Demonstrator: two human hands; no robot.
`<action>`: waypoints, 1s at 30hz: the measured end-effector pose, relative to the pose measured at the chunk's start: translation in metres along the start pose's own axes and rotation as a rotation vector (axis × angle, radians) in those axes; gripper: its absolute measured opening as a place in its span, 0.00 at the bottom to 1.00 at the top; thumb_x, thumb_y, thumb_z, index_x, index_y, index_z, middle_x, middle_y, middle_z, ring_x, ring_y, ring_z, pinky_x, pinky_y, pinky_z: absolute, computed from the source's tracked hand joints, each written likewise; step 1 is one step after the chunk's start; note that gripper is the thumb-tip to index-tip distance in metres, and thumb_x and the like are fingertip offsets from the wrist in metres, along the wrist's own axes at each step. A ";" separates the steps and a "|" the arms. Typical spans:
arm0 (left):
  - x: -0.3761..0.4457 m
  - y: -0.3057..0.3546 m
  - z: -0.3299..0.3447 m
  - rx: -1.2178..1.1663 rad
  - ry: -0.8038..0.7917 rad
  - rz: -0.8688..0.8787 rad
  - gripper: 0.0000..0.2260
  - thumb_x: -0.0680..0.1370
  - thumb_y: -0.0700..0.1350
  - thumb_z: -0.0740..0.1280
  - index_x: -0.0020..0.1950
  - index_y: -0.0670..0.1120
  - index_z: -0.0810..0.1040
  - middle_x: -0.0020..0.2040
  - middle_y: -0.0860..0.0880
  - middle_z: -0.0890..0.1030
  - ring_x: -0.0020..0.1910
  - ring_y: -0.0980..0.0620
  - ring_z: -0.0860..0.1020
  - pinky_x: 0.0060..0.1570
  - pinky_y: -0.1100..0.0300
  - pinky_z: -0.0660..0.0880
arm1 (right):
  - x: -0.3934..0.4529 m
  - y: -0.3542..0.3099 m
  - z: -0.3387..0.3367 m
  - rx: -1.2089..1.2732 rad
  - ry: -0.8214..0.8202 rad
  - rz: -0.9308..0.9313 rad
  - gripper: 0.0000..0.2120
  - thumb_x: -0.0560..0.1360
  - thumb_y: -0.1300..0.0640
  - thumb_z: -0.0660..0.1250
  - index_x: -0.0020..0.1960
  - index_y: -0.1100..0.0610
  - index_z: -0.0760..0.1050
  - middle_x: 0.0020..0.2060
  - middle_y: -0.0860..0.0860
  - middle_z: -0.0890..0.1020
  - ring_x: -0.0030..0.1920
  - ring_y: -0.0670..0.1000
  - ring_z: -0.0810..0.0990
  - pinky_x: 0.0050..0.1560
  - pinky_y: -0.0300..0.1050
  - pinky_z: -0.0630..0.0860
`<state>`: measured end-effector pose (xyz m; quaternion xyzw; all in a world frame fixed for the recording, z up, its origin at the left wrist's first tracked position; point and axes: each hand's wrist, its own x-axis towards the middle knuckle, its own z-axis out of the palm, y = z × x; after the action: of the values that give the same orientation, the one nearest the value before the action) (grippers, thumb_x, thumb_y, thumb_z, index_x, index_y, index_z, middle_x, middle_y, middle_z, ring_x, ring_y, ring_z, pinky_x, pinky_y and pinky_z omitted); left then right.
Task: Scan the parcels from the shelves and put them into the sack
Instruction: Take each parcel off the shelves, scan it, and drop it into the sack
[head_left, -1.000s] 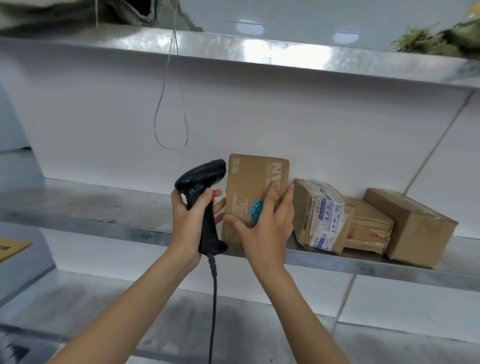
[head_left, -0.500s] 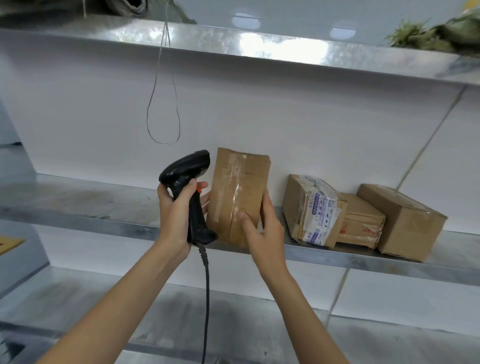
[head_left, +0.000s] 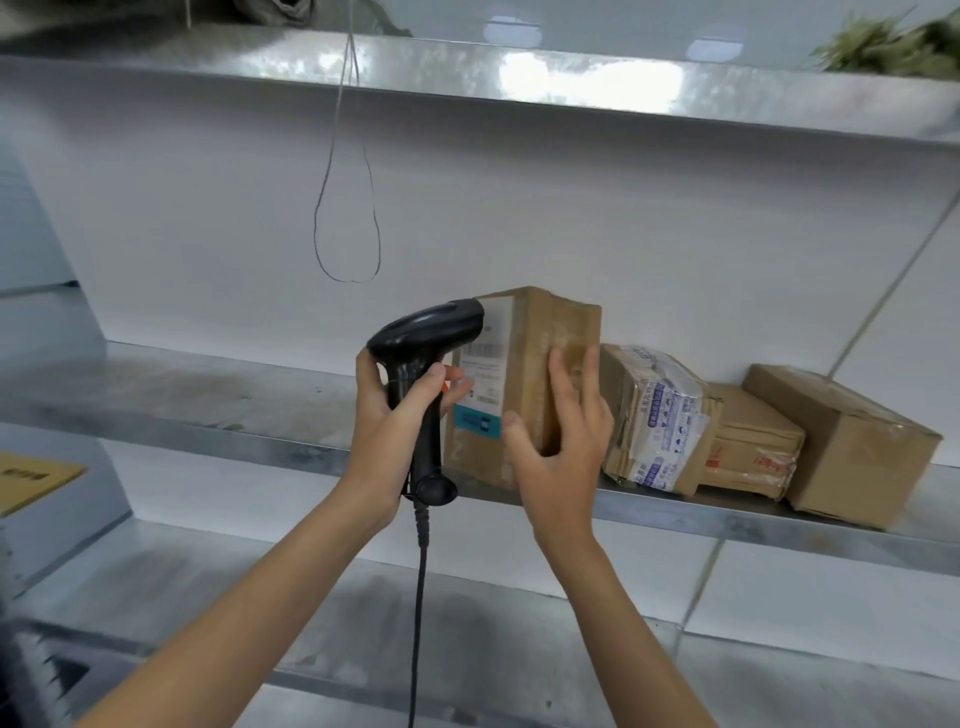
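Head view, shelf (head_left: 218, 415): three cardboard parcels (head_left: 852, 447) wait unscanned at right; sack not visible.
Held parcel (head_left: 524, 384): upright on the shelf edge, label facing left.
Right hand (head_left: 563, 441): fingers spread, gripping its taped face.
Left hand (head_left: 392, 421): curled round barcode scanner (head_left: 428, 338); scan seemingly pending.

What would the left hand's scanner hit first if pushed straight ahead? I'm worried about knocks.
Most likely the box held by the right hand. The scanner in the left hand points its nose at the box's white label, seemingly very close, though depth is unclear.
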<state>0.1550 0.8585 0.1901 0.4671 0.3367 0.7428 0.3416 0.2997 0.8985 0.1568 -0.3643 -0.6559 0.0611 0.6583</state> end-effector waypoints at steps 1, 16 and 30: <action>0.000 0.000 -0.003 0.038 0.011 0.016 0.17 0.82 0.43 0.67 0.69 0.51 0.67 0.50 0.50 0.86 0.56 0.49 0.85 0.59 0.52 0.78 | 0.002 0.003 -0.002 0.074 0.006 0.034 0.33 0.72 0.44 0.64 0.76 0.34 0.59 0.79 0.35 0.52 0.75 0.49 0.57 0.69 0.43 0.63; -0.020 -0.009 -0.033 0.406 -0.120 0.182 0.30 0.81 0.41 0.68 0.73 0.66 0.59 0.60 0.50 0.79 0.49 0.55 0.79 0.50 0.60 0.78 | 0.005 0.038 0.003 0.085 -0.020 -0.026 0.33 0.74 0.46 0.62 0.77 0.36 0.56 0.78 0.33 0.53 0.73 0.48 0.59 0.67 0.34 0.61; -0.024 -0.012 -0.036 0.403 -0.082 0.176 0.31 0.81 0.41 0.68 0.75 0.63 0.57 0.64 0.45 0.77 0.52 0.53 0.78 0.56 0.55 0.79 | 0.002 0.044 0.012 0.064 0.006 -0.026 0.32 0.75 0.46 0.61 0.78 0.39 0.56 0.78 0.33 0.52 0.74 0.49 0.58 0.67 0.35 0.63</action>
<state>0.1318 0.8390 0.1574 0.5834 0.4219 0.6678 0.1887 0.3069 0.9364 0.1321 -0.3348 -0.6565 0.0723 0.6721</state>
